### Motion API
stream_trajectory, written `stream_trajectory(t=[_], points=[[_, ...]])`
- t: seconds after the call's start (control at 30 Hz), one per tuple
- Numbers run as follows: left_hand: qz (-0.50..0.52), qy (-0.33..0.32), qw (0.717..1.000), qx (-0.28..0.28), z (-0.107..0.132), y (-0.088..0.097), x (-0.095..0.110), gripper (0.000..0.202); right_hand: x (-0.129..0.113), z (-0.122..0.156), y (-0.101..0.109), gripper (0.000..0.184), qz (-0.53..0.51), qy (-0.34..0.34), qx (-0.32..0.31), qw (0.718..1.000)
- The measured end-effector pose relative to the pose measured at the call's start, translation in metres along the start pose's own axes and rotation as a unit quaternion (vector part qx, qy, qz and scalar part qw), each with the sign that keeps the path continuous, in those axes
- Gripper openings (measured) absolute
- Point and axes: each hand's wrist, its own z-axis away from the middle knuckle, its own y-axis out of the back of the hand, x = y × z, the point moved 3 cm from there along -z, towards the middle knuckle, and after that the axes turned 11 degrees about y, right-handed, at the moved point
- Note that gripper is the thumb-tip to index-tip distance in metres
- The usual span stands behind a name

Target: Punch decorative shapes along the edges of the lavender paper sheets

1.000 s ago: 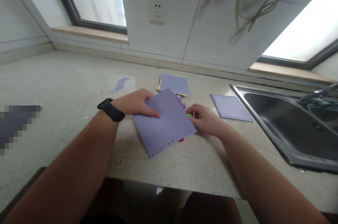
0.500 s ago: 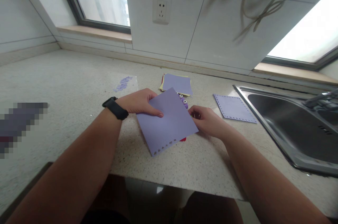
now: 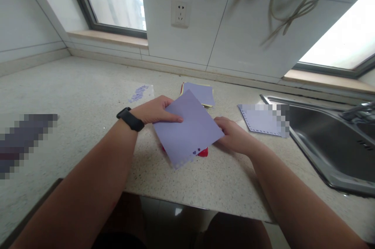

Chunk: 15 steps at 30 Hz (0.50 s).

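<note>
My left hand (image 3: 165, 111) is closed on a purple sheet of paper (image 3: 187, 133), thumb on top and the other fingers underneath. Small cut-outs run along the sheet's lower edge; a heart and a star shape show dark there. Part of a red object (image 3: 203, 152) sticks out from under that edge, its kind hidden by the paper. At the sheet's right corner is my right hand (image 3: 230, 133), fingers curled; the corner covers part of it, so what it grips is hidden.
A stack of purple and yellow paper (image 3: 202, 94) lies behind the held sheet. Purple paper bits (image 3: 139, 92) lie to the left on the counter. Another purple sheet with edge holes (image 3: 258, 120), partly blurred, lies beside the metal sink (image 3: 319, 171) on the right.
The held sheet has shifted slightly and now covers most of the purple, white-dotted item that showed at its upper right edge. More red shows below. My right fingers have moved partly behind the corner.
</note>
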Motion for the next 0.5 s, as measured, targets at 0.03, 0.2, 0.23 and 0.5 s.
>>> stream_trajectory(t=[0.03,0.2,0.23,0.5], points=[[0.033,-0.008,0.999,0.019,-0.001,0.002,-0.001,0.034,-0.001,0.0,0.0,0.011,-0.004,0.014,-0.008,1.0],[0.203,-0.078,0.968,0.123,-0.007,0.015,-0.008,0.037,0.004,0.001,0.001,0.026,-0.01,0.006,0.017,1.0],[0.225,-0.089,0.961,0.135,-0.009,0.017,-0.009,0.038,0.009,0.001,0.002,0.026,-0.01,-0.011,0.046,0.999],[0.288,-0.138,0.926,0.201,-0.02,0.023,-0.015,0.04,0.046,-0.002,0.005,0.03,0.056,-0.058,0.197,0.977]])
